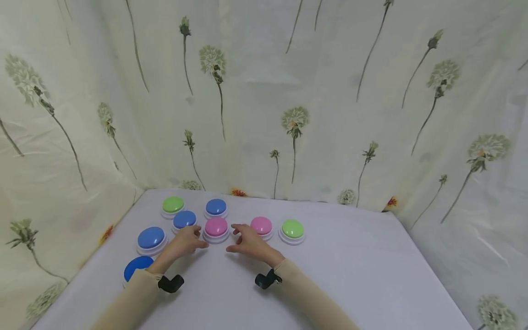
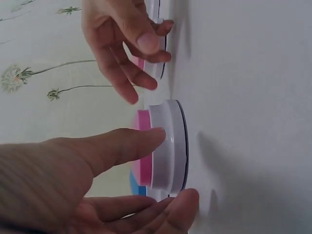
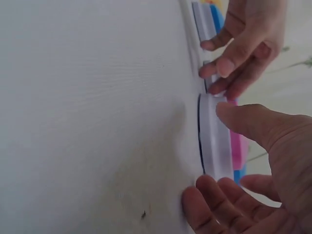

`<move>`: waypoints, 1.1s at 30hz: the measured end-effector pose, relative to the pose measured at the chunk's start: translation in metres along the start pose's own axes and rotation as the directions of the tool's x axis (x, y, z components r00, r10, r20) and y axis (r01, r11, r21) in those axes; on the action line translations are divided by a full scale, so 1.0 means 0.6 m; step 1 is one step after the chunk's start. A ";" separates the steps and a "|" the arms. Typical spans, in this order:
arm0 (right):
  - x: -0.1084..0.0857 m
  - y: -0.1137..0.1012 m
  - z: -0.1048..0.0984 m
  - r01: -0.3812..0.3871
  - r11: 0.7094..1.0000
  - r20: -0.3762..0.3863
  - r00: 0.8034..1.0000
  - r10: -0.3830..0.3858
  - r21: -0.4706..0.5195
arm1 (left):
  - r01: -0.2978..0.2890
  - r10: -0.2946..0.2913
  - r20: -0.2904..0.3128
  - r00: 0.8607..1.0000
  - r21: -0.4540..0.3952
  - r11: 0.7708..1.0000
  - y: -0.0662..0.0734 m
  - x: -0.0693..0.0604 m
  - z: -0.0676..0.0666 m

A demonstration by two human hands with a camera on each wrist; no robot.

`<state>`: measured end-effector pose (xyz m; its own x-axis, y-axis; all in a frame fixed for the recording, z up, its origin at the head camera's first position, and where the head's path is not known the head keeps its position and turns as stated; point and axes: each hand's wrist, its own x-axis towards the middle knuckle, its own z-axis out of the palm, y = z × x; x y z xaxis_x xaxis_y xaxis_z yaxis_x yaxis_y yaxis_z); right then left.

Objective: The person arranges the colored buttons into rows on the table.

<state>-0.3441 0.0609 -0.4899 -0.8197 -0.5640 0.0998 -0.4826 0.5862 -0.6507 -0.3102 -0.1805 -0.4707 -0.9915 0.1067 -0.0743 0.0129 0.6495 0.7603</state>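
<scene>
A pink button (image 1: 216, 227) on a white round base stands on the white table between the two hands. Just left of it is the left hand (image 1: 184, 242), fingers spread and slightly bent, thumb toward the button. On its other side the right hand (image 1: 251, 243) has thumb and fingers apart, nearest that same button. In the left wrist view the left thumb lies in front of the pink button's base (image 2: 168, 146); whether it touches cannot be told. The right wrist view shows the right hand's fingers beside the white base (image 3: 214, 136), with nothing held.
Behind the pink button stands a blue one (image 1: 216, 206). Several more line the left side, among them a green one (image 1: 173, 204) and a blue one (image 1: 151, 238). Right of the right hand are another pink (image 1: 261, 225) and a green button (image 1: 292, 228). Flower-patterned cloth (image 1: 247, 105) surrounds the table.
</scene>
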 end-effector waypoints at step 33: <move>0.065 -0.008 0.034 -0.105 0.986 -0.069 0.993 0.097 -0.127 | -0.147 0.154 -0.065 0.986 0.100 0.984 -0.010 0.044 0.021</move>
<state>-0.3674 0.0240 -0.4981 -0.8820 -0.4629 0.0880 -0.4289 0.7114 -0.5567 -0.3350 -0.1720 -0.4856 -0.9841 0.1560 0.0855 0.1711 0.6985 0.6948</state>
